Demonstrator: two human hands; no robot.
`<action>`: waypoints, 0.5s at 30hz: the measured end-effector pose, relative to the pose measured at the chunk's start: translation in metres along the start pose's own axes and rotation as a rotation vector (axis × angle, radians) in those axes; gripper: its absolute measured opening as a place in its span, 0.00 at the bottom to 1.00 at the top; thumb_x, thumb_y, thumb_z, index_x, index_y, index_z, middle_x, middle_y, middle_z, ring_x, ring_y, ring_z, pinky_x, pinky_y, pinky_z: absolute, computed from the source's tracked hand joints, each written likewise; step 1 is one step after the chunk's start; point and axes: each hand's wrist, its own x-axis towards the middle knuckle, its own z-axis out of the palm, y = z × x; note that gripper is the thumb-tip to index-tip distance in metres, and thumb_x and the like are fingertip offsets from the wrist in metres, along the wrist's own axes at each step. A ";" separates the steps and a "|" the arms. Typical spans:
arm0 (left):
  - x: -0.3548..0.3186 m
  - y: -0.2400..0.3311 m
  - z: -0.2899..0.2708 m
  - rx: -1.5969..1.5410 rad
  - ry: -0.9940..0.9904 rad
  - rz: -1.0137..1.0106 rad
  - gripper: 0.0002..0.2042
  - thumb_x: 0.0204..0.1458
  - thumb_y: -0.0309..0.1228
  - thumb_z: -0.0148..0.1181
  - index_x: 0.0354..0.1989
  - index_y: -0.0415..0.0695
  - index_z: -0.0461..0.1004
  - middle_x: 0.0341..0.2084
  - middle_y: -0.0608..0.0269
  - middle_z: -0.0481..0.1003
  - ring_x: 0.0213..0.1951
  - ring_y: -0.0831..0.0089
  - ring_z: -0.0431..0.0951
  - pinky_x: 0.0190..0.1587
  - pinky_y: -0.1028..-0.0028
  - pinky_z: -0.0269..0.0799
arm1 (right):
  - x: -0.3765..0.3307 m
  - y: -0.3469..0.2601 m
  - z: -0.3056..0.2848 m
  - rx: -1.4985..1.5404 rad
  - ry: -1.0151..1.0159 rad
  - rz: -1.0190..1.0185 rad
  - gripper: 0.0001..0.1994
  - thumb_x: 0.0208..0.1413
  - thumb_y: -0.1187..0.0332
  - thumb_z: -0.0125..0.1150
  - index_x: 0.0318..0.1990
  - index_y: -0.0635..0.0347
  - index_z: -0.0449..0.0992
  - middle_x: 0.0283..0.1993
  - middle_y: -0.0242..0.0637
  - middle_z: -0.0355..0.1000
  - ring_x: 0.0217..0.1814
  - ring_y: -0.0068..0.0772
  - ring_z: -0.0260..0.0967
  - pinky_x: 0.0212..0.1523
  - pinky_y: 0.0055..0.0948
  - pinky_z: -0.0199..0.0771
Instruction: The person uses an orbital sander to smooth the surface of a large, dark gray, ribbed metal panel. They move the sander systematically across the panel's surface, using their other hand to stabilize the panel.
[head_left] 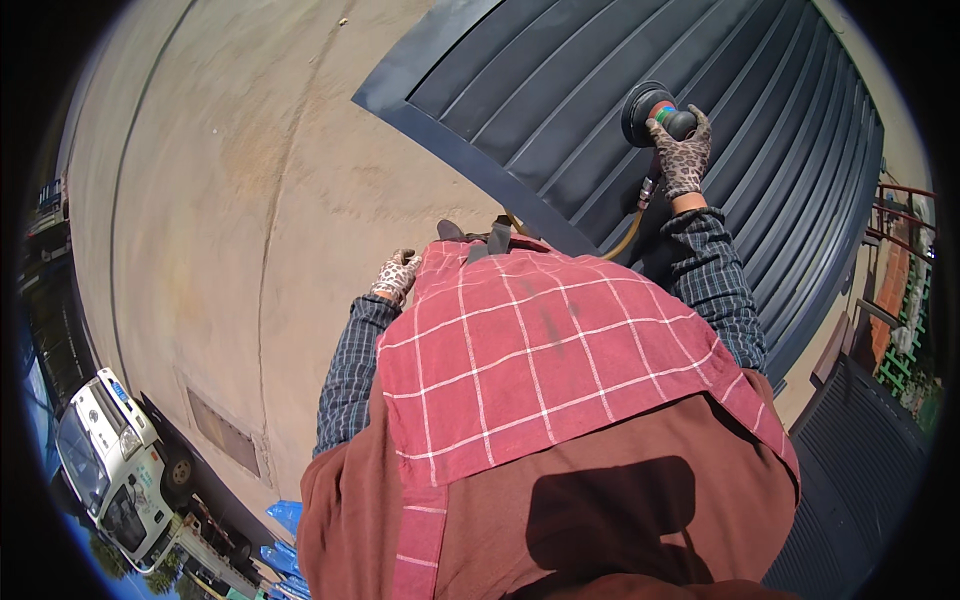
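Note:
My right hand [684, 160], in a leopard-print glove, is closed round the dark body of a round air sander [668, 116] with coloured bands. Its black disc is tilted beside a slatted dark grey metal panel [560, 112]; I cannot tell whether the disc touches it. From the sander, a metal coupling [646, 192] leads to a yellowish hose [627, 240], which passes out of sight behind my apron. My left hand [396, 277], gloved alike, hangs low beside the red checked apron [540, 345]. Its fingers look curled, and anything inside them is hidden.
Concrete ground [230, 200] with long seams stretches to the left. A white truck [120, 480] stands at the lower left, near blue sheeting [288, 555]. Another dark ribbed panel [850, 480] lies at the lower right, below reddish metal bars [905, 212].

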 end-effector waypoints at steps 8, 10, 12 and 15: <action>0.010 0.032 -0.025 -0.098 0.088 0.129 0.23 0.64 0.39 0.61 0.63 0.39 0.72 0.54 0.44 0.79 0.56 0.54 0.80 0.58 0.61 0.75 | 0.003 0.050 -0.055 0.488 0.240 0.239 0.41 0.43 0.67 0.84 0.65 0.55 0.66 0.67 0.44 0.63 0.65 0.45 0.69 0.69 0.41 0.73; 0.008 0.064 -0.033 -0.176 0.253 0.236 0.23 0.63 0.37 0.62 0.63 0.39 0.71 0.55 0.45 0.78 0.56 0.53 0.79 0.59 0.60 0.75 | -0.013 0.035 -0.074 0.631 0.336 0.268 0.39 0.44 0.70 0.82 0.64 0.55 0.65 0.66 0.45 0.63 0.62 0.45 0.71 0.61 0.41 0.81; 0.010 0.107 -0.047 -0.079 0.422 0.376 0.25 0.61 0.37 0.63 0.65 0.41 0.70 0.59 0.46 0.75 0.61 0.51 0.75 0.63 0.58 0.70 | -0.016 0.042 -0.092 0.708 0.442 0.227 0.37 0.48 0.74 0.80 0.65 0.54 0.65 0.63 0.46 0.64 0.55 0.42 0.75 0.50 0.36 0.87; 0.019 0.156 -0.058 0.257 0.563 0.643 0.27 0.60 0.37 0.64 0.67 0.44 0.69 0.63 0.47 0.71 0.65 0.50 0.70 0.68 0.56 0.63 | -0.031 0.049 -0.104 0.770 0.417 0.268 0.37 0.48 0.73 0.80 0.65 0.55 0.66 0.62 0.46 0.65 0.54 0.41 0.76 0.48 0.35 0.87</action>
